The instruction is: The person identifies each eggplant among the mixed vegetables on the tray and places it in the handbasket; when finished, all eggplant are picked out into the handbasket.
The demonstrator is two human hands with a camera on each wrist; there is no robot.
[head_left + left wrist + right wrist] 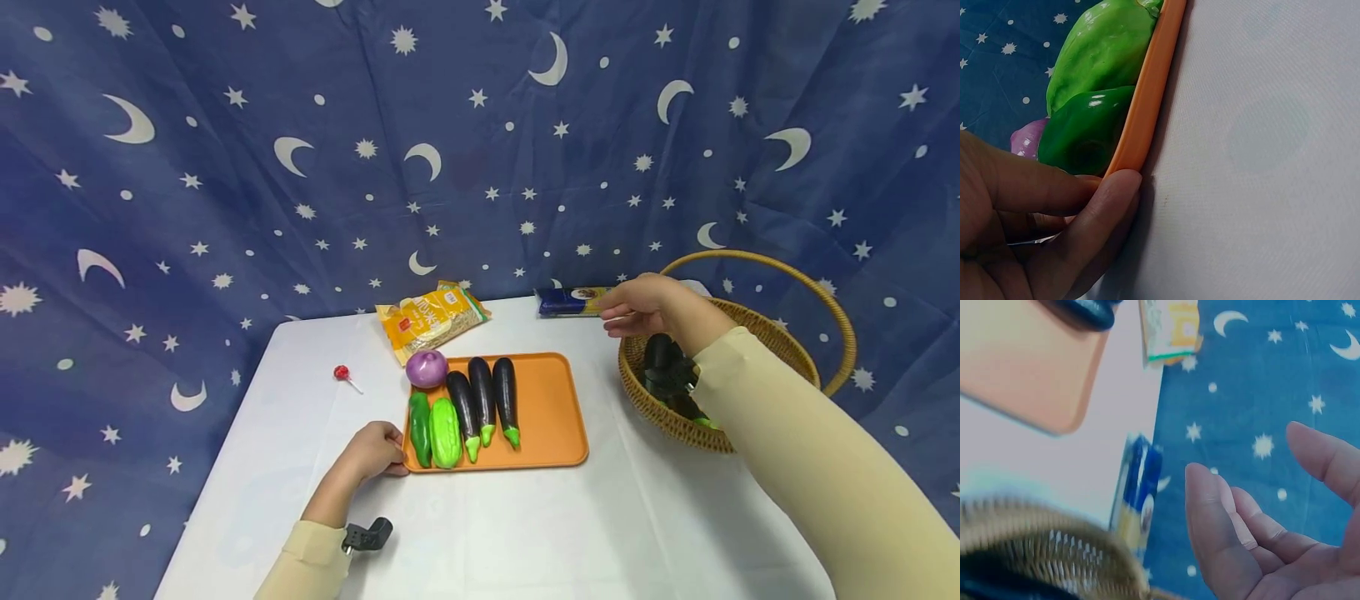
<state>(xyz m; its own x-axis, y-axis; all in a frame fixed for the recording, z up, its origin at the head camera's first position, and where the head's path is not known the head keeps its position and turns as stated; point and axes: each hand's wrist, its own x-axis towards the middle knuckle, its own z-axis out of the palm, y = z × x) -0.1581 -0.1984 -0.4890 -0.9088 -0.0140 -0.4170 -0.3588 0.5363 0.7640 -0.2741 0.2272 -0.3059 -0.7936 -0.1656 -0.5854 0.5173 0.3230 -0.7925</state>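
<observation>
An orange tray [551,408] lies mid-table. It bears a purple onion [427,369], a dark green pepper [420,429], a light green vegetable [446,433] with a bumpy skin, and three eggplants [482,390] with green stems. My left hand [372,450] pinches the tray's near left corner between thumb and fingers, as the left wrist view confirms. Above the left rim of a wicker basket [648,400] hovers my right hand [648,307], holding nothing, its fingers apart and loosely bent. Dark vegetables [660,358] sit in the basket, partly hidden by the right wrist.
A yellow bag of pasta [435,321] lies behind the tray. Near the back edge is a blue packet [562,302], partly covered by the right hand in the head view. A red lollipop [342,372] is on the left, and the basket's tall handle [840,317] arches up on the right.
</observation>
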